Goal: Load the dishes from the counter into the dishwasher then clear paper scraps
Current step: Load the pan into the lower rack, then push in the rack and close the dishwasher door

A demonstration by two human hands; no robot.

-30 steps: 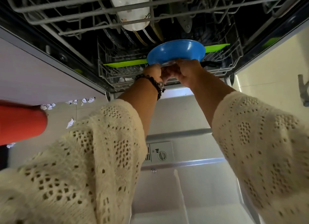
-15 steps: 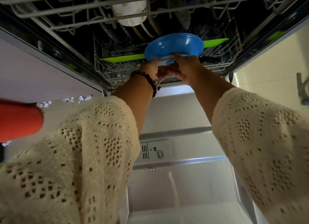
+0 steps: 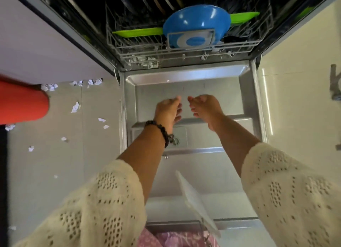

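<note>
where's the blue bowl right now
In the head view the blue bowl stands on edge in the lower rack, top centre, in front of the green plate; neither hand touches it.

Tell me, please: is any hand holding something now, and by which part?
Nothing is held. The left hand and right hand are empty above the door; the blue bowl sits in the rack.
</note>
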